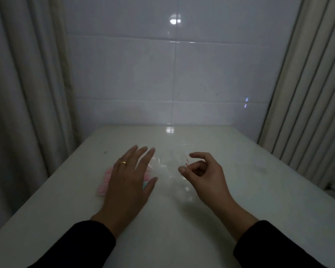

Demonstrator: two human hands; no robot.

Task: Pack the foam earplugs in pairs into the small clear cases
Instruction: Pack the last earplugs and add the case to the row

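Black sleeves [81,246] nearest us. Left hand [127,182] flat, fingers spread over pink earplugs [104,182]. Right hand [203,176] curled, seemingly pinching clear bag [172,169]; we cannot tell grip. We judge setup step: next, free cases. Desk [259,190] roomy; left edge near.

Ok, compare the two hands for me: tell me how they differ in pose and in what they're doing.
The left hand lies flat with fingers straight and spread over the pink foam earplugs; the right hand is curled, thumb and forefinger apart, near clear plastic with a red mark. The left hand wears a gold ring; the right shows none. Both come from black sleeves above the white table.
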